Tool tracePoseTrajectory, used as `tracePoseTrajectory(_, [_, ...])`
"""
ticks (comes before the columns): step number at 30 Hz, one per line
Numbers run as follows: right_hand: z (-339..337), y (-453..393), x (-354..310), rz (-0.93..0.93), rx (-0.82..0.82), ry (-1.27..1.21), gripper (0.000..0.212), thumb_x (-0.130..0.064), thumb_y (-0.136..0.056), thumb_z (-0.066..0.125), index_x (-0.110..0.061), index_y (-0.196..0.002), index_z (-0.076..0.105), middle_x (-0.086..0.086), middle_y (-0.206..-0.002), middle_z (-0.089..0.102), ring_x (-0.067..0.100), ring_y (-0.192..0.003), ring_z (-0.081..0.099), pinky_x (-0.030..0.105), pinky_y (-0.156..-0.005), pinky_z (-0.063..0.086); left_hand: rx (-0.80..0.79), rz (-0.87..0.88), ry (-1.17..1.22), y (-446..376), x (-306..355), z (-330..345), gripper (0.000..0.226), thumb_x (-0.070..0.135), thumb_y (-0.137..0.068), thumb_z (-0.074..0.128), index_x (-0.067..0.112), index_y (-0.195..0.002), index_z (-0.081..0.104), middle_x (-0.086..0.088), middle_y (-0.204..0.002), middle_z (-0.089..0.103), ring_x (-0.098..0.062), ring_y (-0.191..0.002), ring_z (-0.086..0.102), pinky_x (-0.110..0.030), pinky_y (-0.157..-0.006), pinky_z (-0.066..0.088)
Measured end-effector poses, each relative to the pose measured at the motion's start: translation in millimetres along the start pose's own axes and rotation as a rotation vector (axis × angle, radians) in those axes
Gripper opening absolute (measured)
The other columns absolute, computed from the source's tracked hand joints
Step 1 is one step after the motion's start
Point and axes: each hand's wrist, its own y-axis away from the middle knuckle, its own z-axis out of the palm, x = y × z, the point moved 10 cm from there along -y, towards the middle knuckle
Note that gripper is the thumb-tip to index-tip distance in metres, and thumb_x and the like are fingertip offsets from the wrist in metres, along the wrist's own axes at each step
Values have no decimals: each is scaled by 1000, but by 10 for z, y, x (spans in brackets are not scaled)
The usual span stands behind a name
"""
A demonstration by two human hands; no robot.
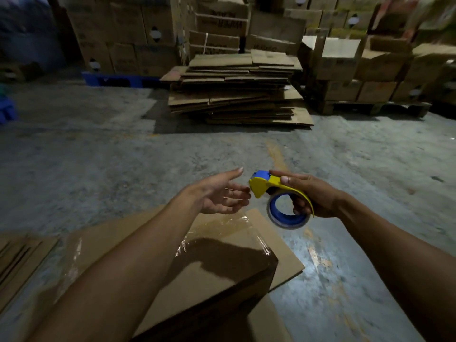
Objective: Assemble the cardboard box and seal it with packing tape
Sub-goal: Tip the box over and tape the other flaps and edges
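bare floor (98, 169) ahead, flattened cardboard stack (237, 90) beyond

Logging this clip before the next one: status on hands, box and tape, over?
Right hand gripping tape dispenser; left hand open, empty, reaching toward its nose. Box below, shiny tape across top. Nothing in the way.
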Motion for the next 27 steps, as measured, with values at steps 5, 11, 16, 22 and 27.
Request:
tracePoseTrajectory(5, [72,63,-173,-19,-21,-9,64,-57,-60,80,-44,-120,62,31,-117,61,13,-44,46,27,-45,50,-25,19,-1,172,207,47,34,35,-83,73,6,-101,72,-8,-85,75,-16,-76,69,-27,-63,54])
tracePoseTrajectory(11, [99,108,-255,-41,-3,8,63,-61,-60,78,-47,-119,61,28,-114,63,13,-45,46,27,-46,50,-82,31,118,258,226,119,16,16,-85,72,4,-95,67,-9,-76,72,-15,-71,65,-25,-61,54])
tracePoseTrajectory(16, [92,150,-339,-61,13,5,58,-57,-68,74,-46,-123,59,20,-101,67,12,-44,45,25,-44,47,-95,25,129,304,231,103,12,5,-89,64,0,-99,67,-9,-79,73,-13,-65,65,-24,-62,53])
tracePoseTrajectory(22, [88,212,-361,-68,25,40,61,-57,-69,73,-44,-125,54,12,-100,73,13,-44,46,24,-42,48,-120,-1,147,263,198,126,12,8,-89,64,-1,-95,69,-11,-84,71,-13,-64,61,-25,-63,51])
tracePoseTrajectory(27, [127,207,-279,-33,21,73,54,-57,-70,73,-49,-121,57,15,-107,70,15,-50,48,25,-45,50,-74,-8,113,102,103,125,10,12,-93,62,3,-91,66,-4,-67,68,-5,-50,52,-19,-50,48])
